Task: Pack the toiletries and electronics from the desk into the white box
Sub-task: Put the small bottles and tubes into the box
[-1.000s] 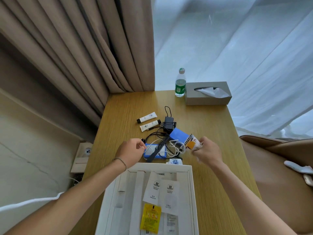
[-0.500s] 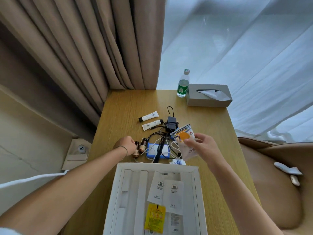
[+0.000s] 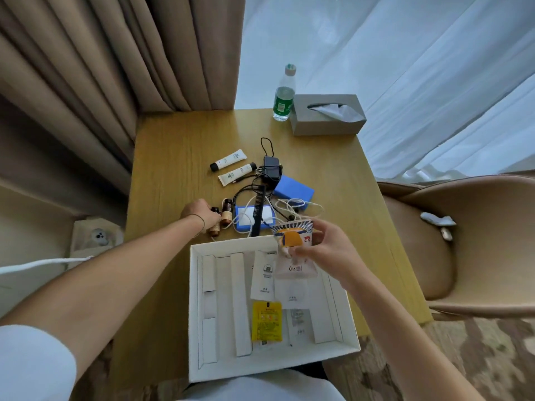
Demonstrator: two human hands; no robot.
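The white box lies open at the desk's near edge, with white sachets and a yellow sachet inside. My right hand holds a clear packet with an orange and blue print over the box's far right corner. My left hand rests on the desk, fingers closed on a small brown bottle; a second brown bottle stands beside it. Behind lie a blue power bank under a black comb, tangled cables, a black charger, a blue case and two white tubes.
A water bottle and a grey tissue box stand at the desk's far edge. Curtains hang behind. A tan chair sits to the right, a wall socket low at the left.
My right hand has carried the printed packet from above the cables toward me, over the box's far rim. My left hand moved left onto the brown bottles. The view tilted down.
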